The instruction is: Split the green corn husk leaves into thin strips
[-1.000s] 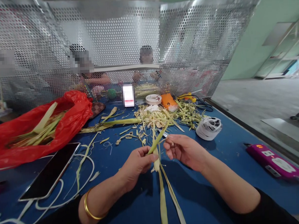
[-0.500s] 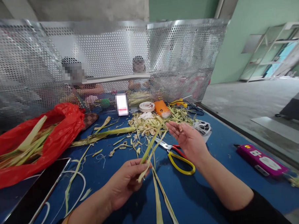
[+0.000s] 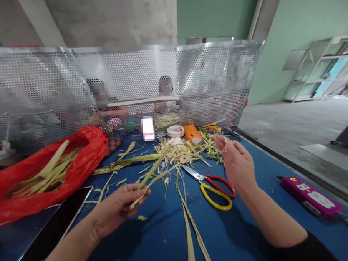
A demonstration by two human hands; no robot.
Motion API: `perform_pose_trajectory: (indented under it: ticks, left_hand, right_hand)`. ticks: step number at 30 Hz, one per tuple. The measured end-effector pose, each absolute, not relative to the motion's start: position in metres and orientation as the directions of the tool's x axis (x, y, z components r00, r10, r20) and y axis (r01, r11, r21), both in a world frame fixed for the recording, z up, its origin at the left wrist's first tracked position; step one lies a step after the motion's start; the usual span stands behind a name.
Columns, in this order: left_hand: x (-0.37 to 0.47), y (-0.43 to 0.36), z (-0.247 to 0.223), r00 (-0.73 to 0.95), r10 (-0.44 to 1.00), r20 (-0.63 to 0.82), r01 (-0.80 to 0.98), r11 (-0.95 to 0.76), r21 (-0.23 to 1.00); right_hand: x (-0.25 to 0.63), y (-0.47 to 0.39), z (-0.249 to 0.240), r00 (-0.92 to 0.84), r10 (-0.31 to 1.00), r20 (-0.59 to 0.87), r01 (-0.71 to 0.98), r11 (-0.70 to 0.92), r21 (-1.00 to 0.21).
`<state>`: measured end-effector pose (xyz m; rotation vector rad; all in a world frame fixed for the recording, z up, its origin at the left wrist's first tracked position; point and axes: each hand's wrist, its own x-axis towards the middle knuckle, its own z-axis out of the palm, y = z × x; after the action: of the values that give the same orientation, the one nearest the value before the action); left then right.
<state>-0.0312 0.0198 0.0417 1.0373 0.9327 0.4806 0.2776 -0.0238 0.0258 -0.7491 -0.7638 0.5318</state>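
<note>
Pinched in my left hand point(image 3: 123, 204) are green-yellow leaf strips point(image 3: 154, 170), their far ends reaching up toward the pile of scraps. My right hand point(image 3: 237, 160) is raised at the right of the pile, fingers closed on a thin pale fibre point(image 3: 225, 145). Scissors with one red and one yellow handle point(image 3: 215, 192) lie partly open on the blue table between my hands. Two long pale strips point(image 3: 188, 222) run from the middle of the table to its near edge. Leaf scraps point(image 3: 180, 151) are heaped beyond the scissors.
A red bag of leaves point(image 3: 85, 140) and a dark tablet point(image 3: 57, 224) are at left. Along the back stand a lit phone point(image 3: 147, 128), tape roll point(image 3: 175, 131), orange packet point(image 3: 192, 133) and perforated screen point(image 3: 142, 74), with people behind it. A purple box point(image 3: 312, 195) lies right.
My left hand has moved left with the strips, and my right hand has moved right, away from them. The view has shifted, and more of the scissors' red handle shows.
</note>
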Motion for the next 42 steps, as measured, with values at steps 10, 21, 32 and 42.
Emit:
perform_pose_trajectory:
  ticks: [10,21,32,42]
  left_hand:
    - [-0.053,0.052,0.054,0.411,0.829,-0.378,-0.221,0.493,0.841]
    - [0.032,0.057,0.09,0.588,0.801,-0.109,-0.497,0.465,0.733]
    - [0.051,0.067,0.065,0.537,0.843,-0.025,-0.472,0.324,0.82]
    - [0.051,0.062,0.069,0.443,0.897,-0.012,-0.381,0.2,0.903]
  right_hand:
    - [0.284,-0.029,0.054,0.596,0.283,0.751,0.512,0.587,-0.628]
    - [0.246,0.051,0.045,0.225,0.849,0.478,0.942,-0.064,-0.329]
    - [0.191,0.025,0.06,0.156,0.941,0.3,0.099,0.287,-0.953]
    - [0.184,0.016,0.062,0.054,0.993,0.103,-0.092,0.108,-0.99]
